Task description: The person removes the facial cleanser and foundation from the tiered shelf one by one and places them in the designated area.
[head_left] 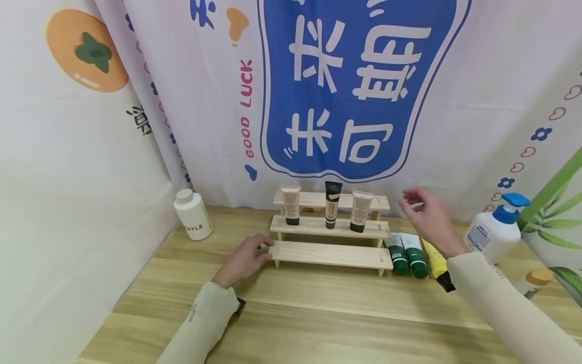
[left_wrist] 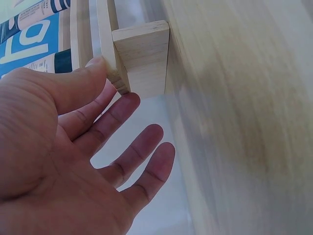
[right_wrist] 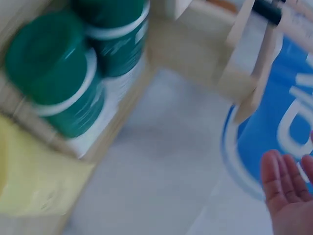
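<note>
A three-tier wooden display rack (head_left: 327, 253) stands on the table against the cloth backdrop. On its middle step stand three tubes: a pink tube with a black cap (head_left: 291, 205), a black tube (head_left: 333, 205) and another pink tube (head_left: 361, 210). My left hand (head_left: 245, 259) is at the left end of the lowest step. In the left wrist view, the thumb and forefingers of that hand (left_wrist: 63, 142) pinch the board's end, the other fingers spread below. My right hand (head_left: 427, 215) hovers right of the rack, fingers loosely bent, holding nothing.
Two green-and-white tubes (head_left: 406, 255) and a yellow tube with a black cap (head_left: 436, 260) lie right of the rack. Farther right are a white pump bottle (head_left: 493, 232) and an orange-capped bottle (head_left: 536, 280). A white bottle (head_left: 193, 215) stands at the left.
</note>
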### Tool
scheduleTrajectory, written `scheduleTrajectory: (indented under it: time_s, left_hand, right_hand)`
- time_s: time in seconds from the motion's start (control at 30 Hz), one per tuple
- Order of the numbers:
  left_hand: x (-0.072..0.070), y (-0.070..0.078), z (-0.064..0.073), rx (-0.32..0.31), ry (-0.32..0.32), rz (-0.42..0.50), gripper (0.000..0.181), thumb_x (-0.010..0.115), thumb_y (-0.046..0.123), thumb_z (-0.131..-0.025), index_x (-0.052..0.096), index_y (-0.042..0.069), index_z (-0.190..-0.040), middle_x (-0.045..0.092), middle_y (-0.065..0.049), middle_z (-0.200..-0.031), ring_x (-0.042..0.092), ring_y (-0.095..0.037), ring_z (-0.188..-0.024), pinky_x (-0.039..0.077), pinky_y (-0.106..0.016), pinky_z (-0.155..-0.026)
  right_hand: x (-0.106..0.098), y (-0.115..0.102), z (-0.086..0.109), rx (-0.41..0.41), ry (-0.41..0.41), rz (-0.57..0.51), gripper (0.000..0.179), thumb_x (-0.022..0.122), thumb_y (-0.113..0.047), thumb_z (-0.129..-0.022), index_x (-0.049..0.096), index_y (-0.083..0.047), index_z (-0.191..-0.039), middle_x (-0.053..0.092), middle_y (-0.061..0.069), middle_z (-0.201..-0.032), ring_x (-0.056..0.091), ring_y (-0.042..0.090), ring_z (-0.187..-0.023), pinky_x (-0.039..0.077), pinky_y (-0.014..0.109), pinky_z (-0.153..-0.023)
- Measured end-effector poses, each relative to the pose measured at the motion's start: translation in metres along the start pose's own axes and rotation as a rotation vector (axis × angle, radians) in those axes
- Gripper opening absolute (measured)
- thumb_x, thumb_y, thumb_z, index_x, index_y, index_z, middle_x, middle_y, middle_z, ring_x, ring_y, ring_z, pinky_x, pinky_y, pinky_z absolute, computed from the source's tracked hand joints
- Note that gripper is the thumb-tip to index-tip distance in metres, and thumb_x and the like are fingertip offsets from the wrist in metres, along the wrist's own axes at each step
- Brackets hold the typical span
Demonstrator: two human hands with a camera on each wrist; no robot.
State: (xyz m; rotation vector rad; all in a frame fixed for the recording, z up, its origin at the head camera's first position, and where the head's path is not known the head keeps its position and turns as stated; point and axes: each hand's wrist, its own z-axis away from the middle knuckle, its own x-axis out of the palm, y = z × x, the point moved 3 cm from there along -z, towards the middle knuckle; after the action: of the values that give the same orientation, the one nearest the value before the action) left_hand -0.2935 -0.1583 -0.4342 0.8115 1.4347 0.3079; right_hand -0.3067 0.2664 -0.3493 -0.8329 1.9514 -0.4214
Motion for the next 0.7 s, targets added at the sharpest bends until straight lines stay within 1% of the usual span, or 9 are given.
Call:
scheduleTrajectory:
  time_s: [0.1,0.2,0.27,0.33,0.47,0.53,0.6,0.7]
  left_hand:
    - [0.001,-0.001,0.000,0.004,0.003,-0.004,0.028,0.064,0.010,-0.091,0.060,0.013,-0.119,0.055,-0.008,-0.124,0.050,-0.031,-0.114,0.044,-0.046,-0.093]
    - [0.001,-0.001,0.000,0.004,0.005,-0.008,0.028,0.064,0.011,-0.091,0.061,0.013,-0.119,0.055,-0.007,-0.124,0.050,-0.030,-0.114,0.045,-0.045,-0.093]
    - [0.001,-0.001,0.000,0.003,0.007,-0.008,0.028,0.064,0.011,-0.091,0.061,0.013,-0.119,0.055,-0.007,-0.124,0.050,-0.030,-0.114,0.045,-0.045,-0.092]
    - [0.001,-0.001,0.000,0.001,0.006,-0.007,0.028,0.064,0.011,-0.091,0.060,0.013,-0.119,0.055,-0.007,-0.125,0.050,-0.030,-0.114,0.045,-0.045,-0.093]
    - [0.000,-0.001,0.000,-0.004,0.006,-0.009,0.029,0.063,0.011,-0.092,0.060,0.013,-0.120,0.054,-0.007,-0.125,0.050,-0.030,-0.114,0.045,-0.046,-0.092]
    - [0.000,-0.001,0.001,-0.006,0.005,-0.012,0.029,0.063,0.011,-0.092,0.060,0.013,-0.120,0.054,-0.007,-0.125,0.050,-0.030,-0.114,0.045,-0.046,-0.092]
    - [0.001,-0.001,0.001,-0.010,0.007,-0.013,0.029,0.063,0.011,-0.092,0.060,0.013,-0.120,0.054,-0.007,-0.125,0.050,-0.030,-0.114,0.045,-0.046,-0.092]
    - [0.001,-0.001,0.002,-0.013,0.008,-0.014,0.029,0.064,0.012,-0.092,0.060,0.014,-0.120,0.054,-0.007,-0.125,0.051,-0.029,-0.114,0.045,-0.045,-0.092]
  right_hand:
    - [0.008,-0.020,0.000,-0.114,0.026,-0.053,0.029,0.065,-0.014,-0.091,0.057,-0.003,-0.116,0.062,0.010,-0.108,0.059,0.022,-0.092,0.052,0.045,-0.077]
    - [0.018,-0.036,0.001,-0.222,0.021,-0.108,0.034,0.068,-0.011,-0.088,0.057,-0.004,-0.120,0.061,0.007,-0.111,0.059,0.021,-0.094,0.053,0.042,-0.076]
    - [0.024,-0.044,0.000,-0.277,0.008,-0.128,0.039,0.070,-0.009,-0.086,0.056,-0.004,-0.122,0.060,0.007,-0.114,0.059,0.021,-0.097,0.053,0.041,-0.076]
    - [0.030,-0.047,0.000,-0.313,0.005,-0.137,0.042,0.072,-0.007,-0.085,0.056,-0.004,-0.123,0.060,0.006,-0.115,0.059,0.023,-0.097,0.054,0.040,-0.075]
    - [0.041,-0.049,0.000,-0.344,0.032,-0.154,0.043,0.071,-0.002,-0.084,0.058,-0.004,-0.124,0.061,0.006,-0.110,0.060,0.022,-0.094,0.055,0.039,-0.073]
    - [0.047,-0.048,0.001,-0.345,0.051,-0.173,0.043,0.070,-0.001,-0.084,0.057,-0.004,-0.125,0.061,0.006,-0.109,0.060,0.022,-0.092,0.055,0.039,-0.072]
    - [0.052,-0.048,0.002,-0.339,0.073,-0.190,0.043,0.069,-0.001,-0.085,0.056,-0.004,-0.126,0.061,0.007,-0.106,0.061,0.021,-0.089,0.055,0.036,-0.071]
    - [0.059,-0.047,0.004,-0.306,0.103,-0.210,0.045,0.070,-0.002,-0.085,0.054,-0.006,-0.127,0.061,0.006,-0.102,0.061,0.019,-0.084,0.054,0.028,-0.070]
